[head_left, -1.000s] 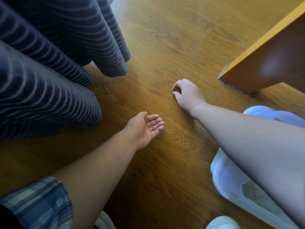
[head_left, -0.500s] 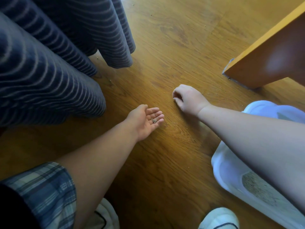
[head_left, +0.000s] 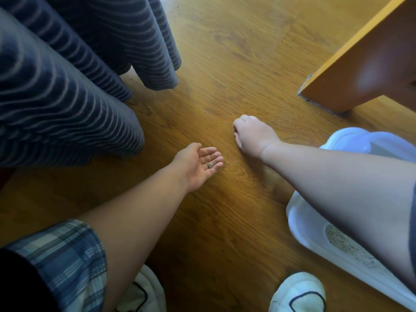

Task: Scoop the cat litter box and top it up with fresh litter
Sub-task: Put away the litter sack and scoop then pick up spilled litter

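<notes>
Left hand (head_left: 198,162): palm up, fingers spread flat, low over the floor (head_left: 236,52). Grains (head_left: 209,165) of litter resting on the fingers, not gripped.

Right hand (head_left: 253,136): knuckles up, fingers curled under, fingertips down at the floor. Contents of the curl hidden; grip on anything cannot be told.

Spacing: hands near each other, not touching; right hand farther from the body.

Litter box (head_left: 299,221): white, on the floor at lower right, partly covered by the right forearm. Pale litter (head_left: 344,242) visible inside, along the forearm edge. Rounded white rim at the far end, just beside the wrist.

Loose specks (head_left: 238,171) scattered on the floor between and around the hands; more specks farther up the boards.

Curtain (head_left: 67,91): dark blue, thin pale stripes, hanging in folds at upper left, hem at floor level.

Cabinet (head_left: 360,70): wooden, corner at upper right, standing on the floor, well apart from the curtain.

Slippers: 2, white with dark trim, at the bottom edge: left (head_left: 144,293), right (head_left: 297,293).

Shorts (head_left: 63,262): plaid, blue and grey, at lower left under the left arm.
</notes>
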The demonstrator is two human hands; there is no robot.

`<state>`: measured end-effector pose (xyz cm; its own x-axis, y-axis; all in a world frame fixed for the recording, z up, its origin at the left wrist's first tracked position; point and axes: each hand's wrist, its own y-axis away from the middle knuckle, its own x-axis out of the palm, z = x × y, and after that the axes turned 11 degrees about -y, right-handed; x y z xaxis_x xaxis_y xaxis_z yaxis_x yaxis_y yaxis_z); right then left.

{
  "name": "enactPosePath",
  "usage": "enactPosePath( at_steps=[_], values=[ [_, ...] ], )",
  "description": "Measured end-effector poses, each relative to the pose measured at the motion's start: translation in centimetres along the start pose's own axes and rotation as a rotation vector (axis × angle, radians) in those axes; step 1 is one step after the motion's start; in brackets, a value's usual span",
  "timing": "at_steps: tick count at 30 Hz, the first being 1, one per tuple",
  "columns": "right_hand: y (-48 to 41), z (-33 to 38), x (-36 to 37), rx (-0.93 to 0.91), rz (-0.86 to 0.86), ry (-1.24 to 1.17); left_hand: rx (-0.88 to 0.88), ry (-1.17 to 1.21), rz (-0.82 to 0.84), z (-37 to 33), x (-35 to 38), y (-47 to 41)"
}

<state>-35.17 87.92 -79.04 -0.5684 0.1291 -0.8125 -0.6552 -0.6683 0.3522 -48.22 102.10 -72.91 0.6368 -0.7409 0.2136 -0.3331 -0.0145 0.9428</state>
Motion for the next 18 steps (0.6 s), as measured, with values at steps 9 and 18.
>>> enactPosePath(
  at_steps=[9, 18],
  values=[
    [7.1, 3.9, -1.0, -0.263, 0.111, -0.259, 0.003, -0.087, 0.125, 1.8, 2.8, -1.1],
    [4.8, -4.8, -3.6, 0.416, -0.313, -0.442, -0.048, -0.186, 0.080, 3.0, 5.1, -1.3]
  ],
)
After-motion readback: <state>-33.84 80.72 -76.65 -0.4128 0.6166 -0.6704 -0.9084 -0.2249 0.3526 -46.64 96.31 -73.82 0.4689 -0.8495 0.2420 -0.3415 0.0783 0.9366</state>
